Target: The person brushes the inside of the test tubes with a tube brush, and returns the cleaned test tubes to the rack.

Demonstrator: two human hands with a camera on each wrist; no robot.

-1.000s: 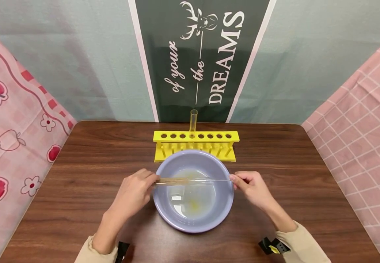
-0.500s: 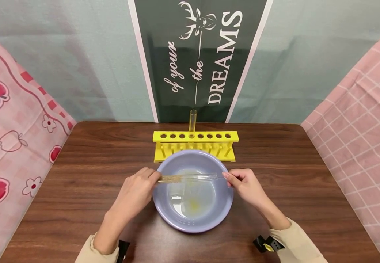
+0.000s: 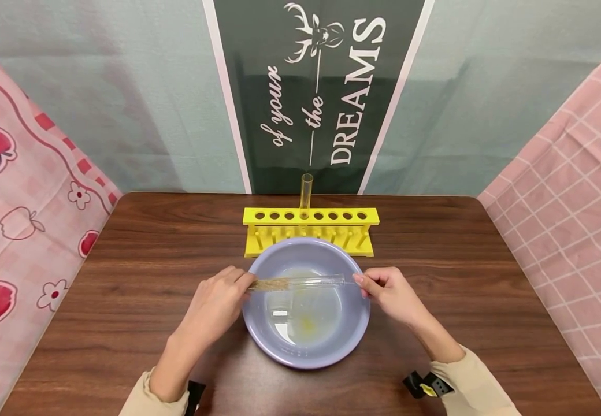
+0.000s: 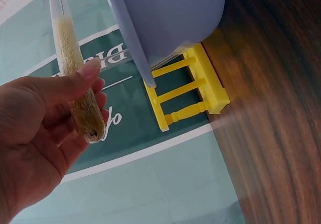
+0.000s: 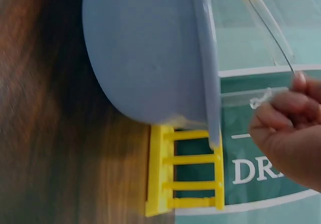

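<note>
Over the lavender basin [image 3: 305, 361], a clear test tube [image 3: 305, 282] lies nearly level. My left hand [image 3: 219, 300] grips its closed end; in the left wrist view, thumb and fingers of the left hand [image 4: 55, 113] wrap round the tube [image 4: 67, 38]. Tan bristles [image 4: 69, 43] of a brush fill the closed end. A thin wire handle [image 5: 271, 30] comes out of the open mouth, pinched between thumb and fingers of my right hand [image 3: 396, 294], also in the right wrist view [image 5: 293, 118]. Cloudy water with a yellowish patch [image 3: 307, 325] lies in the basin.
Just behind the basin is a yellow test tube rack [image 3: 311, 216] with one upright tube [image 3: 306, 193] in it. Brown wooden table [image 3: 175, 231] beneath; patterned cloths hang at the back and both sides.
My right hand first moved left, pushing the wire farther into the tube, and the open mouth came into clearer view. Over the last half second both hands have barely moved.
</note>
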